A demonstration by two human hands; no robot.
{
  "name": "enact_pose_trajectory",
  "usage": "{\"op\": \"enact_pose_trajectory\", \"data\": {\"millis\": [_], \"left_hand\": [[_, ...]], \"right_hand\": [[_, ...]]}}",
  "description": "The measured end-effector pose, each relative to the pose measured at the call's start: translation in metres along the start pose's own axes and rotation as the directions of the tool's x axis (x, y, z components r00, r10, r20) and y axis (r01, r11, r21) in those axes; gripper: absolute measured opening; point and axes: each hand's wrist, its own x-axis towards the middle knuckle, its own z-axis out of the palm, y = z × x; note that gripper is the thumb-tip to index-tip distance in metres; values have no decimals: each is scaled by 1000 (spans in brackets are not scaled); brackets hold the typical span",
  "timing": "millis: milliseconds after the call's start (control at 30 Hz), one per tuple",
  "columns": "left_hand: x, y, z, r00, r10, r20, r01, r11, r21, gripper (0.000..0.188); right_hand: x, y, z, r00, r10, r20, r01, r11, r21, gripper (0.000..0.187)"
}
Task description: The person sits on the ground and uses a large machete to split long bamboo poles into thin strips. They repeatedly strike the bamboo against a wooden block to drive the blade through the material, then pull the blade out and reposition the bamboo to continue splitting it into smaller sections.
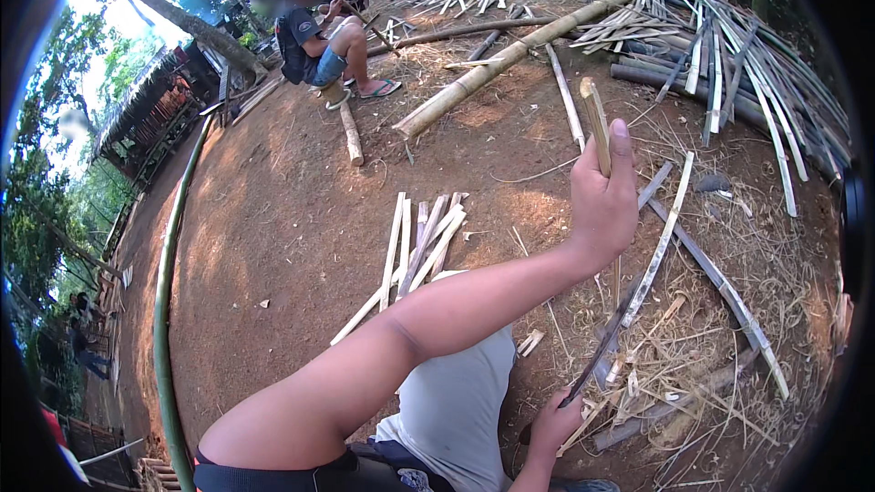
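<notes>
My left arm reaches across to the right, and my left hand point(603, 205) is closed round a split bamboo strip point(596, 123). The strip stands nearly upright, its thick end above my fist and a thin length showing below. Lower down, my right hand point(552, 426) grips the handle of a long dark-bladed knife point(594, 366). Its blade slants up and away to the right, near the lower part of the strip; whether they touch I cannot tell. Pale shavings point(638, 392) lie under and beside the blade.
Several split bamboo strips point(406, 246) lie in a small pile ahead. A thick bamboo pole point(510, 68) lies farther off, with a heap of strips point(720, 64) at the far right. Someone point(314, 41) sits at the back. A long green pole point(169, 282) runs along the left.
</notes>
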Motion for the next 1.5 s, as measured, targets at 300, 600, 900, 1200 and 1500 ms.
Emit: {"op": "enact_pose_trajectory", "data": {"millis": [300,600,900,1200,1500], "left_hand": [[-16,19,-1,1000,6,24,-6,1000,13,52],[-27,15,2,999,-45,19,44,998,43,49],[-26,26,3,986,46,161,-37,998,-56,53],[-43,21,14,986,-24,167,34,998,-57,51],[-27,20,16,993,64,95,-58,996,-61,51]], "right_hand": [[-4,1,-6,999,7,51,-10,998,68,22],[-6,-1,1,998,-56,-27,58,993,102,19],[7,-5,-1,990,-83,-113,98,985,141,18],[8,-9,-23,998,44,-44,-37,988,149,14],[6,89,29,984,171,40,-165,979,-119,24]]}}
